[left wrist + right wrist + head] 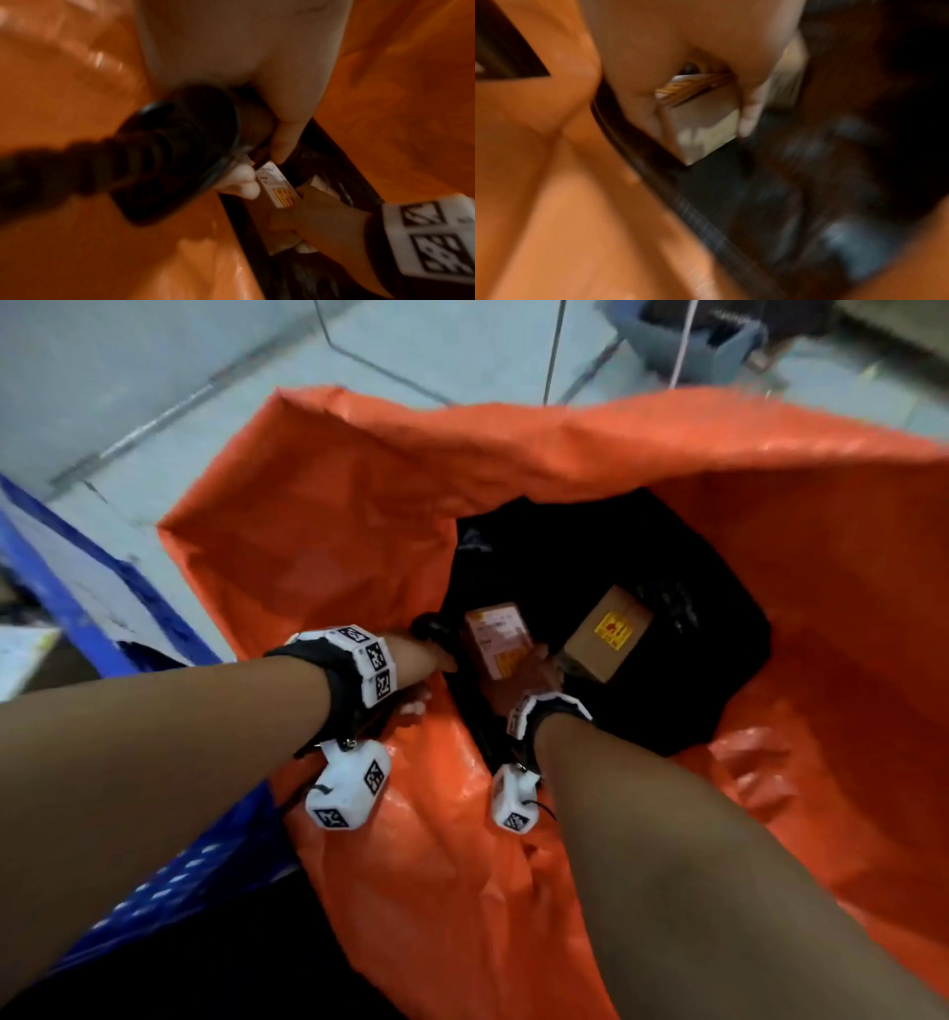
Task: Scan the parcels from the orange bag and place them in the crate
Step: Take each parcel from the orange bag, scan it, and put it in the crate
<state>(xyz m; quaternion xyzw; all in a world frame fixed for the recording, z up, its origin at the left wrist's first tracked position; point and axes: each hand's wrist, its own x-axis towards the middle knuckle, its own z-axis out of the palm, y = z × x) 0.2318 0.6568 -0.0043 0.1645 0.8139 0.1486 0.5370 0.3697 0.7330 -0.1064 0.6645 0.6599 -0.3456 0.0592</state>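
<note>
The right hand [534, 672] reached down into the orange bag [359, 516], its fingers [750, 113] curled round a small cardboard parcel [495, 639] with a printed label facing up. The left hand [418, 660] sat at the near-left edge of the bag's opening and gripped a black scanner [180, 146], its fingers [244, 178] wrapped round the handle; the scanner's head was close beside the parcel's label. A 2nd parcel [606, 634], brown with a yellow sticker, lay just to the right on the dark bottom of the bag, apart from both hands. A blue crate [169, 880] stood to the left of the bag, near the left arm.

The likely trouble was the scan itself: deep in the shadowed bag, with the label tilted and the views blurred, the scanner might miss the code. The right hand held the parcel by its near end only, so it could slip while being lifted clear of the bag's loose folds. The coiled scanner cord [51, 168] could also snag on the bag's rim.
</note>
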